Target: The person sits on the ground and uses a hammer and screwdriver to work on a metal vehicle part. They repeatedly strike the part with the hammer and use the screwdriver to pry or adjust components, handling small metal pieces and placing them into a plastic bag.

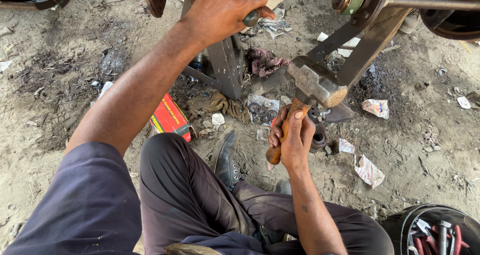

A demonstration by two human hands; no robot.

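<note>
Right hand (292,137) is clenched round the wooden handle, hammer (315,82) raised above the dirt floor (410,135), head near the axle bracket (367,42); left hand (222,10) grips a dark rod (251,18), apparently steadying it.

Single head-worn view, looks steeply down over the wearer's own lap and legs, faces forward onto dirt ground (75,85), close range, arms fill the near frame, metal axle frame (370,40) crosses the top edge
</note>
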